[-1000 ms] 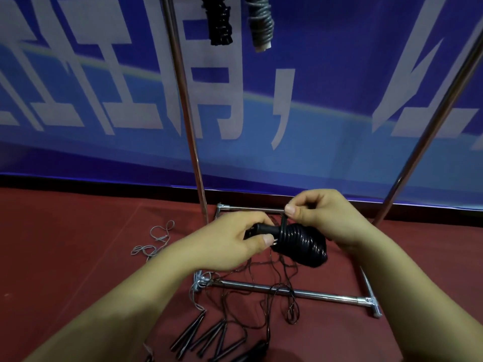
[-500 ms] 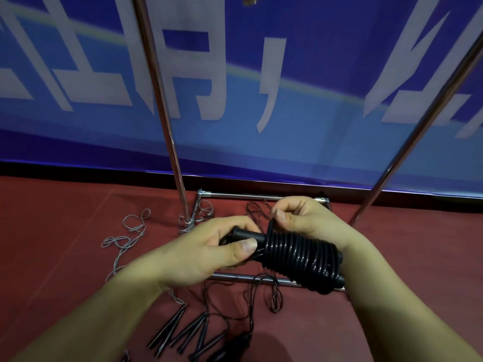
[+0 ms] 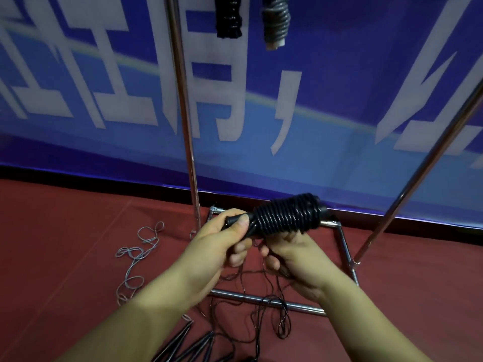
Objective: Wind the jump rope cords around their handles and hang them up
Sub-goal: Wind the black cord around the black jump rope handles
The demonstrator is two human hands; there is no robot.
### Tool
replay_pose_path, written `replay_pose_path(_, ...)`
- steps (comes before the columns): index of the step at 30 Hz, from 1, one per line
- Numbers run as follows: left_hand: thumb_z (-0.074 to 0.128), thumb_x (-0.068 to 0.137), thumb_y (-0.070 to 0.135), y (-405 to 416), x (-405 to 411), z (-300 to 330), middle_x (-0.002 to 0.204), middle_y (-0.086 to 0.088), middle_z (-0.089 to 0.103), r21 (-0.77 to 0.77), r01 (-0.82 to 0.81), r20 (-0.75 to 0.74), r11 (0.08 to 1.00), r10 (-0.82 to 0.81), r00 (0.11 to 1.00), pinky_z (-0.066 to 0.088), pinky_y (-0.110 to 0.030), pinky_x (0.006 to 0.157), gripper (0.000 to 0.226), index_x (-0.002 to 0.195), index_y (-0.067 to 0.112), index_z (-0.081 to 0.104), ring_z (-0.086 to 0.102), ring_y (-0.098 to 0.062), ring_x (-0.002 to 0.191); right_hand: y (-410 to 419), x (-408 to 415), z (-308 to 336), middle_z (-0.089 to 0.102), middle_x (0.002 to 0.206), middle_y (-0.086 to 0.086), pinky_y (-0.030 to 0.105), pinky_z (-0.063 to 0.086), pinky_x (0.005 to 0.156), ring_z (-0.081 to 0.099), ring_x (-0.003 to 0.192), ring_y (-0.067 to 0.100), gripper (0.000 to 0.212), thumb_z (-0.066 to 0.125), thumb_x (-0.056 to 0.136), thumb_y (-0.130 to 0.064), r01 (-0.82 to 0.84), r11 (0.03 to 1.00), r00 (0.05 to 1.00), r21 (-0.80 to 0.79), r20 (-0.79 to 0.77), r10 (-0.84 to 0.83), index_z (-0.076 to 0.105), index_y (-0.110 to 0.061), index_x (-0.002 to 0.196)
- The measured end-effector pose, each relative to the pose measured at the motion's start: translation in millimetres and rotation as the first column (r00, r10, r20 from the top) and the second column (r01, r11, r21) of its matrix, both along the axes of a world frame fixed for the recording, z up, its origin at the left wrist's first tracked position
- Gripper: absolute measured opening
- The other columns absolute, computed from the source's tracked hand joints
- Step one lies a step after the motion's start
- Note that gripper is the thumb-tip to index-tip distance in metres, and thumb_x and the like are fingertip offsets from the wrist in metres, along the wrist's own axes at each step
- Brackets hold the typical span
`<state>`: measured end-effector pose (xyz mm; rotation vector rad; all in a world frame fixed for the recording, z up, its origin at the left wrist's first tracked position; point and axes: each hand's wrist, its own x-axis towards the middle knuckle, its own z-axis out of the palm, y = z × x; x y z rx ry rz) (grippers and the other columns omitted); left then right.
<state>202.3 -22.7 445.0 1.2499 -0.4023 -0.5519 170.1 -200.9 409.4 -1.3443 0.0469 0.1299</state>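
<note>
A black jump rope bundle [image 3: 285, 216], its cord coiled thickly round the handles, is held in front of me, tilted up to the right. My left hand [image 3: 222, 244] grips the bare handle end, thumb on top. My right hand [image 3: 295, 254] sits under the coil, its curled fingers touching the bundle's underside; what they hold is hidden. At the top edge, a wound black rope [image 3: 228, 18] and a wound grey rope [image 3: 275, 20] hang from the rack.
A chrome rack stands ahead: an upright pole [image 3: 183, 105], a slanted pole [image 3: 418, 165] and a floor frame [image 3: 264, 300]. Loose black cords [image 3: 282, 317] and several black handles [image 3: 188, 346] lie on the red floor, a grey cord [image 3: 136, 257] at left. A blue banner is behind.
The bundle has tipped up to the right and risen. My right hand has gone from above the coil to beneath it. The view has lifted, showing the hanging ropes again.
</note>
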Motion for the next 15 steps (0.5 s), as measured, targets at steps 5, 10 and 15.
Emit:
replay_pose_path(5, 0.05, 0.103, 0.024, -6.6, 11.1, -13.8, 0.06, 0.002, 0.04, 0.121, -0.201, 0.062, 0.972, 0.195, 0.979, 0.026, -0.024, 0.051, 0.019, 0.102, 0.009, 0.061, 0.034, -0.009, 0.05, 14.0, -8.7, 2.4, 0.057, 0.066, -0.001, 0.021, 0.039, 0.052, 0.046, 0.049, 0.012, 0.028, 0.052, 0.102, -0.025, 0.03, 0.975, 1.0, -0.219, 0.013, -0.027, 0.068, -0.003, 0.1)
replay_pose_path(10, 0.052, 0.104, 0.025, -14.7, 13.1, -22.5, 0.058, 0.006, 0.044, 0.231, -0.3, 0.155, 0.925, 0.27, 0.95, 0.036, -0.019, 0.051, 0.015, 0.096, 0.016, 0.062, 0.038, -0.009, 0.052, 17.0, -12.6, 9.4, 0.051, 0.057, -0.013, 0.021, 0.032, 0.052, 0.04, 0.052, 0.005, 0.024, 0.049, 0.104, -0.021, 0.012, 0.929, 0.999, -0.37, 0.039, 0.002, 0.07, -0.022, 0.092)
replay_pose_path(15, 0.054, 0.103, 0.025, -22.0, 10.4, -29.0, 0.058, 0.015, 0.059, 0.279, -0.337, 0.254, 0.899, 0.269, 0.929, 0.042, -0.018, 0.06, 0.014, 0.093, 0.021, 0.063, 0.053, 0.002, 0.054, 16.7, -15.8, 13.2, 0.046, 0.064, -0.001, 0.035, 0.034, 0.06, 0.039, 0.061, 0.018, 0.022, 0.05, 0.086, -0.035, -0.029, 0.871, 1.0, -0.491, -0.006, 0.03, 0.069, -0.024, 0.085)
